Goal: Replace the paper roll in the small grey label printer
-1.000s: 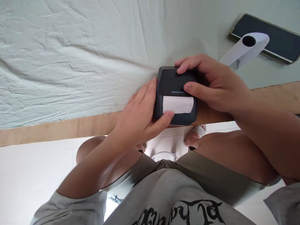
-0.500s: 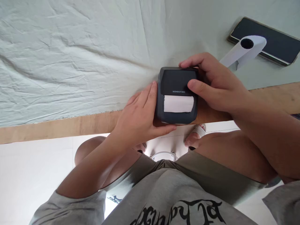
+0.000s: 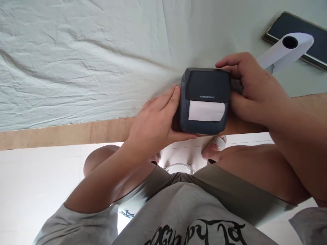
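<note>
A small dark grey label printer (image 3: 204,98) stands at the table's near edge, with a white paper label (image 3: 206,111) sticking out of its slot. My left hand (image 3: 155,122) cups its left side, fingers against the casing and thumb under the front. My right hand (image 3: 252,90) grips the right side, index finger curled over the top back corner and thumb on the right wall.
A pale green wrinkled cloth (image 3: 89,58) covers the wooden table (image 3: 76,134). At the far right lies a phone (image 3: 301,32) with a white paper roll core (image 3: 286,49) resting across it. My knees and white floor show below the table edge.
My right thumb has slid off the printer's lid to its right side. My left thumb dropped from the front face to under the printer. The label stays out.
</note>
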A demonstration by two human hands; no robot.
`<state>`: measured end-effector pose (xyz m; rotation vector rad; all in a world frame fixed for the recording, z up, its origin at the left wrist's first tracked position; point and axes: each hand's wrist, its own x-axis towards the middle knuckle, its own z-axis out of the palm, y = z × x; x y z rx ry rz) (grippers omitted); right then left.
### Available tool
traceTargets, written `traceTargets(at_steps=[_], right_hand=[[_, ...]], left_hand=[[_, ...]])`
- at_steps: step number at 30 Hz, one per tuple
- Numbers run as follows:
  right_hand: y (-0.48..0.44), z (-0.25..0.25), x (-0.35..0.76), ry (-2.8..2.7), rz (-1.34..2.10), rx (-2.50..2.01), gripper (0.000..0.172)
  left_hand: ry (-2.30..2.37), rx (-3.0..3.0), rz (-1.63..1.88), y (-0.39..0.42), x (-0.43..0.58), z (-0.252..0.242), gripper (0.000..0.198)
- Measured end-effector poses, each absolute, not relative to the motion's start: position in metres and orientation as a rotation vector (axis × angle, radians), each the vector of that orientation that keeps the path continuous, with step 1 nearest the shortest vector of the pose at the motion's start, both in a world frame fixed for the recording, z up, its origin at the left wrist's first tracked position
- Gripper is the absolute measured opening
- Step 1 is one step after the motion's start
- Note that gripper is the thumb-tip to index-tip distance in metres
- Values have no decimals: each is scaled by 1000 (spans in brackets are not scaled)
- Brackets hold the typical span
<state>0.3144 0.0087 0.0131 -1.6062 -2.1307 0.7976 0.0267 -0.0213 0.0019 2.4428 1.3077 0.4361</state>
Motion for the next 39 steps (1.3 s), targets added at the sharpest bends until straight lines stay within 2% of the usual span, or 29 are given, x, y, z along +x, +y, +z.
traceTargets(at_steps=[6,12,18,22,25,30,39], right_hand=[[8,19,311,-2160,712,-1703,61],[8,20,317,-2174,766,-1643,59],[11,18,325,-2248,844,-1572,66],[10,14,330,-2257,737,-1587,70],[9,13,332,-2266,640,-1616,67],[9,17,328,-2230,727,-1651,65],[9,19,322,-2150,744,-1641,66]], left_hand=[[1383,2409,477,-25,30,4,124],[1391,2419,415,-25,32,9,122],[1361,2461,381,-26,32,7,121],[1336,2433,471,-27,31,3,118],[1301,2407,551,-28,29,-1,114],[1214,2428,705,-33,27,-6,108],[1306,2273,586,-37,35,2,121]])
